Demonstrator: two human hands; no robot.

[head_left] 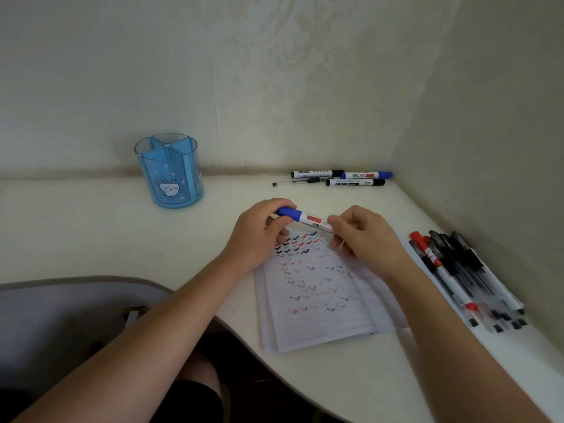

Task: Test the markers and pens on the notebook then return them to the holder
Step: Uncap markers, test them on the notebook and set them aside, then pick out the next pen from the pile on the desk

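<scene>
You hold the blue marker (305,219) at centre frame above the notebook (317,288): your left hand (259,236) fingers pinch its cap, your right hand (363,236) fingers grip the barrel, likely to uncap or recap it. The holder (169,172) stands empty, upper left.

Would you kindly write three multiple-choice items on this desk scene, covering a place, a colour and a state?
1. Where does the pen holder stand?
A. left of the notebook
B. on the notebook
C. right of the pile of pens

2. What colour is the cap of the held marker?
A. red
B. blue
C. black

3. How is the held marker kept?
A. lying on the desk
B. in the holder
C. between both hands

Key: 1 A, it stands far left, near the wall. 2 B, the cap by the left hand is blue. 3 C, the left hand and right hand grip its two ends above the notebook.
</scene>
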